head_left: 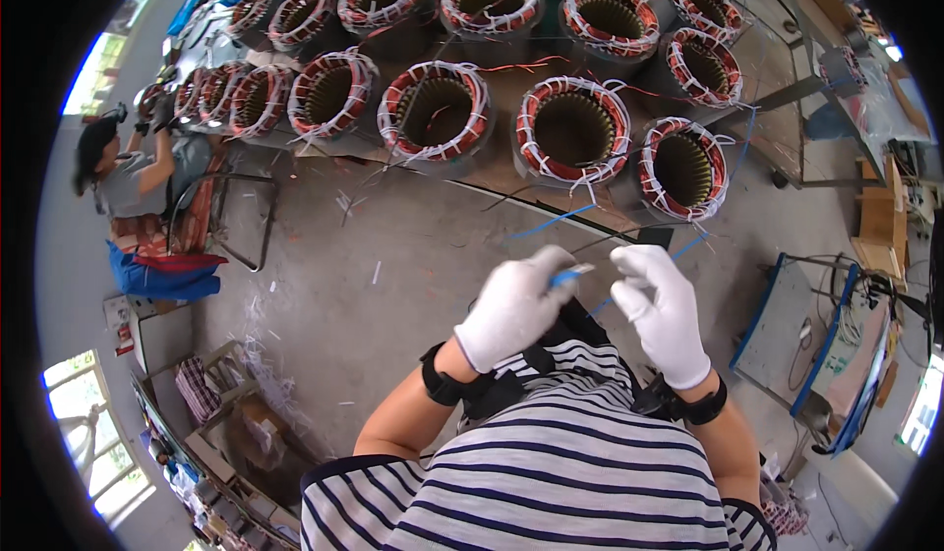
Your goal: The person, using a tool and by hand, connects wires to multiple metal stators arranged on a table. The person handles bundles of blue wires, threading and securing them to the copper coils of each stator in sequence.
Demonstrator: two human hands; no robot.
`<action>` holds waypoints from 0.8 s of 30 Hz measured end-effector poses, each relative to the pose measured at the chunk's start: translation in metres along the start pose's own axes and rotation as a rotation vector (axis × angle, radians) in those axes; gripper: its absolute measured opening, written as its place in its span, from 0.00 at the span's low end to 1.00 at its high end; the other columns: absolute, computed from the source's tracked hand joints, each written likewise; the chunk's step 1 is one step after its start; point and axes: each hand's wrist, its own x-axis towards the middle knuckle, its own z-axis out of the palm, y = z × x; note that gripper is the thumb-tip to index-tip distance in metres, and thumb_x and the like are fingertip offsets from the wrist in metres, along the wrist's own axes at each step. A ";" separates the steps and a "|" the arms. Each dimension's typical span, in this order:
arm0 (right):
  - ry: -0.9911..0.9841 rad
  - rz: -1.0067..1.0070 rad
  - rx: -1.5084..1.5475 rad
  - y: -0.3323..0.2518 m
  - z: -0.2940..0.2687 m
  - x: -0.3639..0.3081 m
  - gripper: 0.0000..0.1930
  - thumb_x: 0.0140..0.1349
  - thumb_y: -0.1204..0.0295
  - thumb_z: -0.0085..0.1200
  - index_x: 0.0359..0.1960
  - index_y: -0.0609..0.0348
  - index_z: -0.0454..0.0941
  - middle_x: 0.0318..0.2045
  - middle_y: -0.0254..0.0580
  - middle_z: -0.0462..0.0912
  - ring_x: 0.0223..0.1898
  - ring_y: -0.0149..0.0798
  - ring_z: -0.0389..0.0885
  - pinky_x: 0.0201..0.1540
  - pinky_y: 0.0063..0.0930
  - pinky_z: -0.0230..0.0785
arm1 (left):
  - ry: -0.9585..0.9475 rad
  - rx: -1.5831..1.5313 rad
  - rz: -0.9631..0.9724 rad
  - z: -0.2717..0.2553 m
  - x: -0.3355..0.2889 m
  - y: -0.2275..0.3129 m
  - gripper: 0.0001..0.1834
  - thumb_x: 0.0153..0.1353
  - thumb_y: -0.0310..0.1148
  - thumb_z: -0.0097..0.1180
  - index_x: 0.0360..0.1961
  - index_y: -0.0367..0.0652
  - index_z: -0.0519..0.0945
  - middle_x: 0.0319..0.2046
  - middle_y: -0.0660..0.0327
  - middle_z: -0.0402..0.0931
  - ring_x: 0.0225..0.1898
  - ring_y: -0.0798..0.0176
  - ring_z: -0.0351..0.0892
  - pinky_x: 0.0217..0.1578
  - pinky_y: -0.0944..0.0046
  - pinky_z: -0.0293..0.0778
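Observation:
My left hand, in a white glove, is closed around a small blue-handled tool with a pale tip. Motion blurs it, and its exact kind is unclear. Beside it, my gloved right hand is raised with fingers bent and the thumb apart from them; I see nothing held there. A thin blue strand passes behind this hand. Beyond my hands stand motor stators, the nearest being one at the right and one to its left. Their red-orange windings are laced with white cord.
More stators fill the workbench in rows, with loose wires among them. At far left a co-worker sits handling a stator. A blue-edged cart stands at right. White scraps litter the floor at left.

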 end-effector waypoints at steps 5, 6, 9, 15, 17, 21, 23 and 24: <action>-0.188 0.011 0.295 -0.003 -0.001 -0.026 0.09 0.56 0.78 0.54 0.39 0.66 0.78 0.43 0.42 0.75 0.45 0.33 0.73 0.49 0.24 0.66 | -0.273 -0.068 0.175 0.025 -0.018 0.014 0.13 0.62 0.32 0.49 0.44 0.35 0.74 0.33 0.46 0.77 0.36 0.50 0.79 0.39 0.59 0.72; -0.181 0.111 0.418 -0.002 -0.002 -0.031 0.07 0.56 0.79 0.54 0.37 0.67 0.78 0.42 0.42 0.75 0.45 0.33 0.73 0.49 0.24 0.65 | -0.276 -0.056 0.178 0.026 -0.022 0.017 0.13 0.62 0.32 0.49 0.44 0.35 0.74 0.33 0.46 0.77 0.36 0.50 0.79 0.39 0.59 0.72; -0.057 0.109 0.477 0.005 0.002 -0.042 0.04 0.58 0.80 0.53 0.34 0.68 0.77 0.39 0.39 0.76 0.39 0.28 0.75 0.43 0.20 0.67 | -0.282 -0.193 -0.030 0.023 -0.032 0.035 0.12 0.65 0.32 0.45 0.41 0.35 0.75 0.21 0.59 0.72 0.25 0.70 0.70 0.31 0.68 0.69; 0.051 0.100 0.476 0.000 0.011 -0.041 0.03 0.61 0.79 0.52 0.33 0.66 0.76 0.33 0.32 0.78 0.33 0.22 0.72 0.37 0.17 0.66 | -0.080 -0.093 0.093 0.016 -0.041 0.037 0.09 0.64 0.28 0.44 0.37 0.35 0.75 0.17 0.59 0.70 0.21 0.68 0.70 0.26 0.66 0.68; -0.075 0.121 0.410 -0.015 0.004 -0.032 0.03 0.59 0.78 0.54 0.32 0.66 0.77 0.31 0.34 0.78 0.32 0.24 0.73 0.37 0.19 0.66 | -0.077 0.068 0.174 -0.002 -0.042 0.047 0.08 0.63 0.28 0.47 0.39 0.36 0.75 0.15 0.57 0.68 0.18 0.63 0.69 0.25 0.64 0.69; -0.134 -0.167 0.123 -0.048 -0.020 0.010 0.04 0.55 0.77 0.56 0.28 0.64 0.75 0.26 0.39 0.75 0.29 0.31 0.74 0.34 0.24 0.67 | -0.143 0.133 0.255 -0.062 -0.031 0.081 0.06 0.61 0.28 0.49 0.38 0.39 0.75 0.19 0.45 0.69 0.21 0.43 0.69 0.25 0.57 0.69; 0.026 -0.296 -0.016 -0.077 -0.032 0.054 0.02 0.55 0.79 0.55 0.27 0.65 0.75 0.24 0.38 0.74 0.27 0.31 0.74 0.32 0.24 0.67 | -0.086 0.257 0.224 -0.112 -0.020 0.097 0.07 0.62 0.28 0.49 0.38 0.39 0.75 0.18 0.49 0.69 0.18 0.53 0.71 0.24 0.60 0.68; 0.099 -0.230 0.017 -0.086 -0.041 0.077 0.03 0.56 0.79 0.53 0.28 0.67 0.75 0.23 0.37 0.75 0.26 0.27 0.73 0.31 0.24 0.66 | -0.068 0.328 0.179 -0.136 -0.011 0.111 0.07 0.62 0.28 0.49 0.38 0.39 0.76 0.17 0.52 0.69 0.18 0.59 0.71 0.24 0.62 0.68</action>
